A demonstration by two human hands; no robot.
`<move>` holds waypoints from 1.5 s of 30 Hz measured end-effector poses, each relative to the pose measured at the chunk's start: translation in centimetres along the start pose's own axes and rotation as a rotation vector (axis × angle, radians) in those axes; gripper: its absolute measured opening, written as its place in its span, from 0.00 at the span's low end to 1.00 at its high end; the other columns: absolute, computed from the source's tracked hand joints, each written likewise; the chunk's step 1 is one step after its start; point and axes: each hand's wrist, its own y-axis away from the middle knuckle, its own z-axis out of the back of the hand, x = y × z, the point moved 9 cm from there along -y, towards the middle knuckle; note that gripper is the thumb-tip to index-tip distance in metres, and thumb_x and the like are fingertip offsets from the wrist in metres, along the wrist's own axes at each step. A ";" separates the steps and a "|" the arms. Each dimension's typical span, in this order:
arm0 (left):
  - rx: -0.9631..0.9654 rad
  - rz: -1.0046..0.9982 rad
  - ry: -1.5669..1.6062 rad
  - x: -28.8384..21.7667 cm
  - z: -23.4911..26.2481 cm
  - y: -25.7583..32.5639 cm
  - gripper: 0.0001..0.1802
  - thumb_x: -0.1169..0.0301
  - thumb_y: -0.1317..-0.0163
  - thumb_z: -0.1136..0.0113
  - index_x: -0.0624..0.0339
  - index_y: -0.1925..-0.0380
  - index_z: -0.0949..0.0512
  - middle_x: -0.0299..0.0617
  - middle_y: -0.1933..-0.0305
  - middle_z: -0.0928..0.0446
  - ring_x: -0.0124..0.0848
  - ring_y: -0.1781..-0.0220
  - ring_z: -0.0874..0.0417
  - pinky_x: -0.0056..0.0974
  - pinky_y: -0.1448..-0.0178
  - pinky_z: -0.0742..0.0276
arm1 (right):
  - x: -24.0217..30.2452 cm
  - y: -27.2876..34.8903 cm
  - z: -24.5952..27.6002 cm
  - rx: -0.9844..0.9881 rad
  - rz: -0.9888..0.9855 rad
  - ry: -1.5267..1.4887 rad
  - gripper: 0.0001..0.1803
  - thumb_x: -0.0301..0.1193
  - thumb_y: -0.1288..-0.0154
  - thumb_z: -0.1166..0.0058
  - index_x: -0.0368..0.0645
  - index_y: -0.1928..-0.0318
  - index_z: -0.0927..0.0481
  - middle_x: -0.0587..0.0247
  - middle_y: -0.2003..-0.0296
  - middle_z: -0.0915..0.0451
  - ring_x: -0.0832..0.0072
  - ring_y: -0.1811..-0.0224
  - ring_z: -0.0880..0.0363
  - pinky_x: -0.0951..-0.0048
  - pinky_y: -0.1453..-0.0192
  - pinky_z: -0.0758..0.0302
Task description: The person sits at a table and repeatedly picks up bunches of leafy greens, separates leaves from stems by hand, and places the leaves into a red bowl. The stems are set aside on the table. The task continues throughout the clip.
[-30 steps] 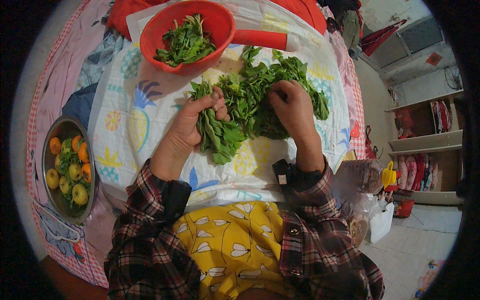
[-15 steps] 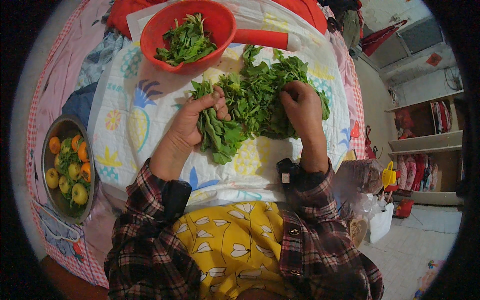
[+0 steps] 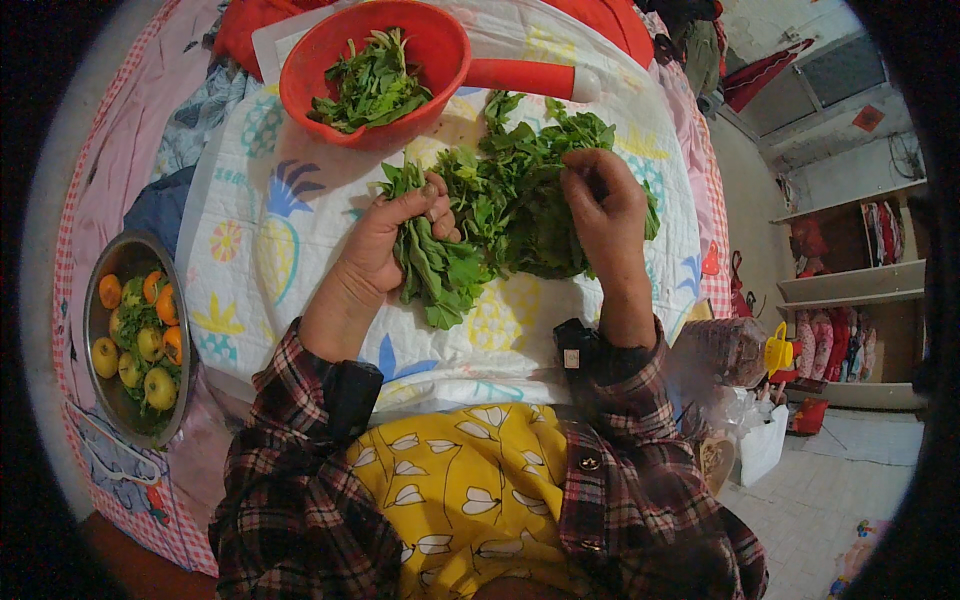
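A bunch of leafy greens [image 3: 438,270] is gripped in my left hand [image 3: 385,235], stems up between thumb and fingers, leaves hanging below. To its right a loose pile of the same greens [image 3: 510,165] lies on the white cloth with pineapple prints [image 3: 400,340]. Over the right side of that pile is my right hand [image 3: 608,200], its thumb and fingers bent together in a pinch. What its fingertips hold, if anything, is hidden. Beyond my left hand stands a red plastic strainer or scoop [image 3: 455,60] with a long handle, more greens [image 3: 375,85] inside it.
At the far left a metal bowl [image 3: 180,400] holds apples, orange fruit and some greens. A large clear plastic jug with a yellow handle [image 3: 735,350] stands by my right forearm. Open shelves [image 3: 850,290] with folded clothes are against the right wall.
My right hand has lifted slightly and turned, drawing away from the leaves. My left hand and its bunch stay in place.
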 end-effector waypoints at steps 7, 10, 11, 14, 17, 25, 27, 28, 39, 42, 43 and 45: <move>-0.009 -0.005 -0.008 0.0 0.1 0.0 0.10 0.68 0.38 0.43 0.57 0.58 0.26 0.32 0.74 0.35 0.26 0.71 0.33 0.33 0.61 0.34 | 1.6 0.0 1.5 -0.144 0.126 -0.195 0.07 0.19 0.42 0.45 0.37 0.62 0.22 0.62 0.70 0.22 0.77 0.68 0.24 0.77 0.62 0.27; -0.008 0.008 0.000 0.0 0.2 0.0 0.09 0.68 0.38 0.43 0.56 0.59 0.26 0.32 0.74 0.34 0.26 0.71 0.32 0.33 0.61 0.34 | 1.9 0.2 0.7 -0.064 0.100 -0.166 0.07 0.19 0.41 0.46 0.38 0.62 0.22 0.61 0.68 0.21 0.76 0.68 0.23 0.76 0.62 0.27; -0.008 0.005 -0.003 0.0 0.2 0.0 0.09 0.68 0.38 0.43 0.57 0.59 0.26 0.32 0.74 0.34 0.26 0.71 0.32 0.34 0.61 0.34 | 2.2 0.2 0.6 -0.053 0.113 -0.166 0.07 0.19 0.41 0.46 0.38 0.62 0.22 0.61 0.68 0.21 0.75 0.68 0.23 0.76 0.61 0.27; -0.006 0.004 -0.017 0.1 0.2 -0.1 0.09 0.68 0.38 0.43 0.57 0.59 0.27 0.32 0.74 0.34 0.26 0.71 0.32 0.34 0.61 0.33 | 2.7 0.3 0.5 -0.039 0.141 -0.163 0.07 0.19 0.41 0.46 0.37 0.61 0.22 0.61 0.68 0.20 0.74 0.67 0.22 0.76 0.61 0.26; -0.009 0.000 -0.021 0.0 0.1 0.0 0.09 0.67 0.37 0.44 0.56 0.59 0.27 0.32 0.74 0.35 0.27 0.71 0.32 0.34 0.60 0.32 | 2.7 0.3 0.7 -0.049 0.129 -0.186 0.07 0.19 0.41 0.45 0.37 0.61 0.22 0.60 0.67 0.20 0.74 0.66 0.22 0.76 0.61 0.26; -0.024 0.008 0.006 0.1 0.1 0.1 0.09 0.68 0.37 0.45 0.57 0.58 0.27 0.32 0.74 0.35 0.27 0.71 0.32 0.34 0.60 0.32 | 2.3 0.5 -2.4 0.235 0.065 -0.152 0.11 0.21 0.41 0.43 0.39 0.56 0.23 0.74 0.70 0.29 0.86 0.69 0.32 0.83 0.66 0.33; -0.024 0.002 -0.003 0.1 0.1 0.1 0.09 0.68 0.37 0.45 0.57 0.58 0.27 0.32 0.74 0.35 0.27 0.71 0.32 0.34 0.61 0.32 | 1.7 0.6 -2.8 0.276 0.024 -0.056 0.12 0.23 0.45 0.42 0.40 0.58 0.22 0.64 0.71 0.28 0.72 0.70 0.28 0.73 0.65 0.29; -0.023 0.004 0.005 0.1 0.1 0.0 0.09 0.68 0.37 0.45 0.57 0.58 0.27 0.32 0.74 0.35 0.26 0.71 0.32 0.34 0.61 0.32 | 1.8 0.7 -2.9 0.291 0.048 -0.027 0.12 0.23 0.46 0.41 0.41 0.59 0.22 0.58 0.71 0.28 0.65 0.71 0.26 0.68 0.65 0.28; -0.003 -0.008 0.002 0.1 0.1 0.0 0.09 0.68 0.36 0.45 0.57 0.58 0.26 0.32 0.74 0.34 0.26 0.71 0.32 0.34 0.61 0.32 | 0.5 0.2 -1.8 0.132 0.028 0.012 0.07 0.25 0.46 0.42 0.41 0.64 0.21 0.54 0.69 0.26 0.58 0.69 0.24 0.65 0.64 0.27; -0.007 0.006 0.013 0.1 0.2 0.0 0.09 0.68 0.36 0.45 0.56 0.58 0.26 0.32 0.74 0.34 0.26 0.71 0.32 0.34 0.61 0.32 | 0.2 0.2 -1.0 0.045 0.002 0.131 0.07 0.25 0.46 0.42 0.41 0.65 0.21 0.55 0.70 0.26 0.59 0.70 0.24 0.65 0.64 0.27; -0.010 0.004 0.005 0.1 0.2 0.0 0.09 0.68 0.36 0.45 0.56 0.58 0.26 0.32 0.74 0.34 0.26 0.71 0.32 0.34 0.61 0.32 | 0.2 0.2 -0.9 0.025 0.009 0.181 0.07 0.25 0.45 0.42 0.41 0.65 0.22 0.55 0.70 0.26 0.59 0.70 0.24 0.65 0.64 0.27; -0.012 -0.005 -0.019 -0.1 0.2 0.0 0.08 0.68 0.36 0.45 0.56 0.58 0.26 0.32 0.74 0.34 0.26 0.71 0.31 0.34 0.61 0.32 | -0.1 0.3 -1.5 0.084 -0.009 0.262 0.06 0.26 0.45 0.42 0.41 0.65 0.22 0.55 0.70 0.26 0.59 0.70 0.24 0.64 0.64 0.27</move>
